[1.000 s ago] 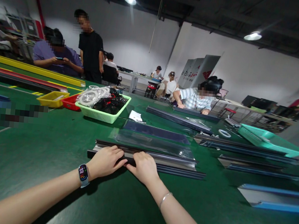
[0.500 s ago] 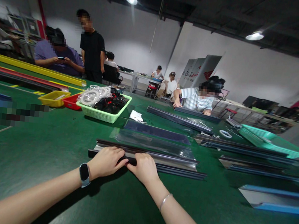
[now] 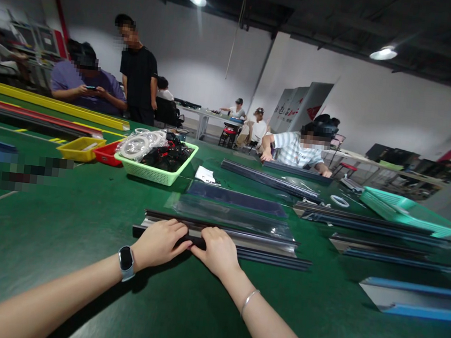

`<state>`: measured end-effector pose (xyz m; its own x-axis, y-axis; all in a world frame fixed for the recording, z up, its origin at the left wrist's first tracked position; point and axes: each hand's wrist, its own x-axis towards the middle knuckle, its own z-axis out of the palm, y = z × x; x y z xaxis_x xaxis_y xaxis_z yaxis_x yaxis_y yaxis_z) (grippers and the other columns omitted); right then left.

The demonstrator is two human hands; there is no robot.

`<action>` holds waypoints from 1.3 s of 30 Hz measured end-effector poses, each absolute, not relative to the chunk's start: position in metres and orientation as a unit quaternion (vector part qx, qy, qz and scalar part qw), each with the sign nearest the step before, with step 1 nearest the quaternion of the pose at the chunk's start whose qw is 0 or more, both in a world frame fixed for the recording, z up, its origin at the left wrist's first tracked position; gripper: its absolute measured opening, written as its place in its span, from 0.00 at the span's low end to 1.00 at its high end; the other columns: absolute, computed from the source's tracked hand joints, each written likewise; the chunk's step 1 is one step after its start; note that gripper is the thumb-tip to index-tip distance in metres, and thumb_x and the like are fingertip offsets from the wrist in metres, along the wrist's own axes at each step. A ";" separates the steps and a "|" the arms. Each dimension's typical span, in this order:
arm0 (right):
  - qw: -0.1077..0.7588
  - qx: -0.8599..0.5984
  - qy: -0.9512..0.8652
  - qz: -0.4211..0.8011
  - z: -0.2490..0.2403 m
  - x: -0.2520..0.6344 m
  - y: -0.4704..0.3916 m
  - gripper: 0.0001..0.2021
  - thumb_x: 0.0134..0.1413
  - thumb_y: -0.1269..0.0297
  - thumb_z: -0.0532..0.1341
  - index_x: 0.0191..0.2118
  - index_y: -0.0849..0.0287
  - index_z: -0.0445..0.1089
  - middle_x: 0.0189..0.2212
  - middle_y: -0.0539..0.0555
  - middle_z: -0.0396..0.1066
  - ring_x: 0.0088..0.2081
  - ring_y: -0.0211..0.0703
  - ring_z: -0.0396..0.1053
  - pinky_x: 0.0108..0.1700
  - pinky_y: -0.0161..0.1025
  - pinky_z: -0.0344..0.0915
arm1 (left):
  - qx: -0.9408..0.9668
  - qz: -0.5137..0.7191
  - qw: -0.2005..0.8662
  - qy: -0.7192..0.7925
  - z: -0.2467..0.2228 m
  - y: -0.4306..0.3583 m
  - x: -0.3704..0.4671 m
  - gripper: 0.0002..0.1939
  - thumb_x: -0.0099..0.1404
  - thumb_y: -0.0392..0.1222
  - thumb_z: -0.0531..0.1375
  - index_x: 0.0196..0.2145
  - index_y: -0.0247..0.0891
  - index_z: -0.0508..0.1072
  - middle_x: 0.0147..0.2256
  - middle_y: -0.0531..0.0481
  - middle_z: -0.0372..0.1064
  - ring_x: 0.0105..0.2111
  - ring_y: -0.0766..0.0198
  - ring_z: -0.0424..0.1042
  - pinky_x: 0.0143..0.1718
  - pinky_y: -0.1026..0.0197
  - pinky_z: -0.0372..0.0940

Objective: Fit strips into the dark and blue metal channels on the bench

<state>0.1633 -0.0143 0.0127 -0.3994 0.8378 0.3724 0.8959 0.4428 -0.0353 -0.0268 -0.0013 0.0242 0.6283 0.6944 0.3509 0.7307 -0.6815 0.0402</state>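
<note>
Dark channel [image 3: 261, 244]: on green table [image 3: 178, 314], just ahead of wearer, under both hands; open side up, silvery inside.
Long axis: L-R across view, crosswise to forearms; R end dips slightly twd wearer.
Nearer hand: both on it; L hand [image 3: 161, 242] close to L end, R hand [image 3: 219, 251] approx mid-length, w/ longer bare stretch past it.
L hand grip: mostly closed, fingers bent over near rail, thumb along near side; holds rail. Watch [image 3: 125, 259] on wrist.
R hand grip: same, mostly closed on near rail, thumb pointing at L thumb. Bracelet [image 3: 249, 300] on wrist.
Hand gap: thumbtips v. close, approx mid btwn hands; exact contact & fingertips under rail n/v, can't tell.
Clear film [image 3: 229, 212]: just beyond channel, approx parallel; dark strip [image 3: 238, 198] behind it.
Green basket [image 3: 150, 173]: beyond & L of channel, w/ bagged rings + dark parts.
Blue channel [image 3: 428, 313]: R side, apart from hands.
Co-worker [image 3: 296, 149]: across table, own piece; hands well apart from wearer's.
</note>
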 end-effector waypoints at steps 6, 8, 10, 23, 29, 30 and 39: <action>0.165 -0.505 -0.844 -0.072 0.018 0.163 -0.015 0.13 0.52 0.52 0.59 0.34 0.58 0.64 0.33 0.53 0.68 0.38 0.45 0.65 0.37 0.37 0.60 | -0.905 -0.165 0.043 -0.390 0.023 -0.001 -0.028 0.11 0.65 0.47 0.51 0.34 0.39 0.67 0.32 0.49 0.66 0.36 0.59 0.66 0.37 0.59 0.60; 0.149 -0.503 -0.849 -0.064 0.019 0.164 -0.015 0.14 0.52 0.50 0.58 0.34 0.58 0.64 0.33 0.52 0.68 0.38 0.44 0.65 0.36 0.37 0.60 | -0.910 -0.158 0.037 -0.381 0.023 0.001 -0.029 0.08 0.65 0.46 0.52 0.35 0.39 0.67 0.34 0.49 0.66 0.37 0.60 0.66 0.37 0.60 0.60; 0.133 -0.500 -0.853 -0.059 0.020 0.165 -0.015 0.15 0.53 0.49 0.57 0.34 0.58 0.65 0.33 0.52 0.68 0.37 0.44 0.66 0.36 0.37 0.61 | -0.915 -0.150 0.031 -0.373 0.024 0.002 -0.030 0.07 0.64 0.44 0.54 0.37 0.40 0.67 0.37 0.50 0.66 0.38 0.61 0.66 0.37 0.61 0.60; 0.098 -0.515 -0.848 -0.075 0.020 0.162 -0.021 0.14 0.54 0.52 0.57 0.36 0.59 0.66 0.33 0.54 0.67 0.38 0.46 0.66 0.36 0.38 0.62 | -0.909 -0.121 0.067 -0.393 0.021 -0.005 -0.027 0.04 0.64 0.41 0.54 0.35 0.38 0.65 0.33 0.49 0.66 0.35 0.60 0.66 0.31 0.61 0.58; 0.094 -0.517 -0.848 -0.071 0.021 0.162 -0.021 0.14 0.54 0.53 0.58 0.36 0.59 0.66 0.34 0.55 0.68 0.38 0.46 0.66 0.36 0.38 0.62 | -0.909 -0.115 0.075 -0.393 0.021 -0.005 -0.026 0.04 0.64 0.41 0.53 0.34 0.38 0.65 0.33 0.49 0.66 0.35 0.59 0.66 0.31 0.60 0.59; 0.094 -0.518 -0.847 -0.072 0.021 0.162 -0.021 0.14 0.54 0.53 0.58 0.37 0.59 0.65 0.34 0.55 0.68 0.38 0.46 0.66 0.36 0.38 0.62 | -0.909 -0.115 0.075 -0.393 0.021 -0.005 -0.026 0.04 0.64 0.41 0.53 0.34 0.38 0.65 0.33 0.48 0.66 0.35 0.59 0.66 0.31 0.60 0.59; 0.108 -0.511 -0.850 -0.071 0.021 0.163 -0.019 0.14 0.54 0.51 0.57 0.36 0.59 0.65 0.34 0.55 0.69 0.39 0.46 0.66 0.38 0.39 0.62 | -0.914 -0.119 0.062 -0.383 0.022 -0.001 -0.028 0.04 0.64 0.41 0.54 0.34 0.38 0.65 0.34 0.49 0.67 0.36 0.58 0.65 0.34 0.59 0.60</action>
